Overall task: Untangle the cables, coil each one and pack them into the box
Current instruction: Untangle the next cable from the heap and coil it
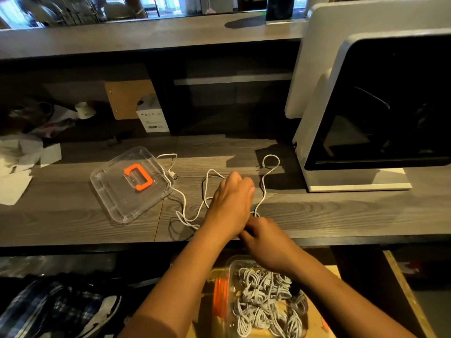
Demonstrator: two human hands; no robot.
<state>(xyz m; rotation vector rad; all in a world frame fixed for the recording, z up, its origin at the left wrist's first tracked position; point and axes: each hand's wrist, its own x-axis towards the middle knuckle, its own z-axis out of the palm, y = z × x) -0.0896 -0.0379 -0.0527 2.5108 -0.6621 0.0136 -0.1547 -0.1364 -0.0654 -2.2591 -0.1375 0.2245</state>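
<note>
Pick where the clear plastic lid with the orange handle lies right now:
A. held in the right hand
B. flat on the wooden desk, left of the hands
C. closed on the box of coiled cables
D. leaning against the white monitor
B: the clear plastic lid with the orange handle rests flat on the wooden desk, left of both hands, while the clear box of coiled grey cables stands open below.

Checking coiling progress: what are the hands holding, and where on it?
Both the left hand and right hand seem closed on the white cable, mid-length; the exact grip is hidden.
</note>
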